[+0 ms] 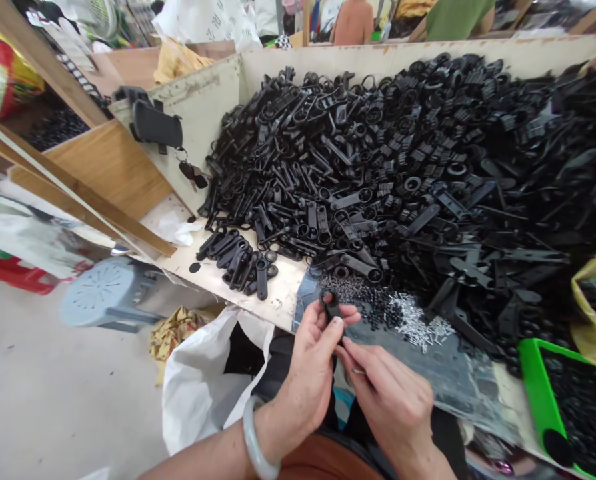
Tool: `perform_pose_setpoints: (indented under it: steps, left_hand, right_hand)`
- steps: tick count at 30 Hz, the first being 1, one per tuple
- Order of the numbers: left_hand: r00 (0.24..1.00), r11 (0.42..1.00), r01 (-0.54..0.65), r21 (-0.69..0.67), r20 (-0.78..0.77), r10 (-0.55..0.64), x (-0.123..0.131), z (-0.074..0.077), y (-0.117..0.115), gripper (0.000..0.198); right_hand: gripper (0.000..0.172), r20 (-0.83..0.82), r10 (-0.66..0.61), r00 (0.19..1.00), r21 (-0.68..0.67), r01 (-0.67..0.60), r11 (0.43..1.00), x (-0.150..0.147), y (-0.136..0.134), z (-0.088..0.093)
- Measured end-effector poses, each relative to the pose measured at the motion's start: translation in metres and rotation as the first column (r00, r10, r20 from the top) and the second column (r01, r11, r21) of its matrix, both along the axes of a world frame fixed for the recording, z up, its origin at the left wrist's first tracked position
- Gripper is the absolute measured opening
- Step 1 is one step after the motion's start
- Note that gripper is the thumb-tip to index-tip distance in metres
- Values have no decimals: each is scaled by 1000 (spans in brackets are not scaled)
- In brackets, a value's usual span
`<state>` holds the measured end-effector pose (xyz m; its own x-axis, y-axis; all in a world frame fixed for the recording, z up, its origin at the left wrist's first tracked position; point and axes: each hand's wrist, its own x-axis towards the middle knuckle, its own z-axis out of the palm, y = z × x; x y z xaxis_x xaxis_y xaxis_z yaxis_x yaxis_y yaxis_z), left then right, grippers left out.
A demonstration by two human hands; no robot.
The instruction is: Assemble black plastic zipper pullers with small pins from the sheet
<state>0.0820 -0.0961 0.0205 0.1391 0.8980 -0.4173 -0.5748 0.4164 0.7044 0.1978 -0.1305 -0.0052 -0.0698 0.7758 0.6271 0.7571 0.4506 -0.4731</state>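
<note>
My left hand, with a pale bangle on the wrist, is closed around a black plastic part with a ring-shaped upper end. Its thumb presses on the part's flat body. My right hand is closed, its fingertips pinched at the part's lower end. A thin, light-coloured thing shows at the right fingers; its kind is unclear. Just beyond the hands lie small black pieces and a heap of silver pins on a dark mat. Several similar black parts lie in a group to the left.
A large pile of black plastic parts fills the wooden-walled bench. A green bin and a yellow bag stand at right. A white sack hangs open below the bench, near a blue stool. A phone holder sits on the left wall.
</note>
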Motion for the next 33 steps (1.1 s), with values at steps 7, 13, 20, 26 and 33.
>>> perform_pose_setpoints:
  steps: [7,13,20,26,33]
  left_hand:
    - [992,994,77,74,-108,-69,-6,-14,4,28]
    - [909,914,393,104,-194,-369,-24,-13,6,45]
    - [866,878,460,135,-286,-410,-31,-5,5,42]
    - [866,887,442,132,-319,-384,-35,-10,0,44]
    - [849,854,497,155,-289,-441,-38,-7,-5,46]
  right_hand:
    - [13,-233,-32,972,-262,-31,965,7,1,3]
    - [34,-570,-224,791,-577,-191,794,22,23,10]
    - [42,-670,-245,701,-619,-345,705,21,24,4]
    - [36,-683,-194,704,-563,-338,754,17,15,-3]
    - [46,-801,-242,548,-546,-501,671,8,8,-2]
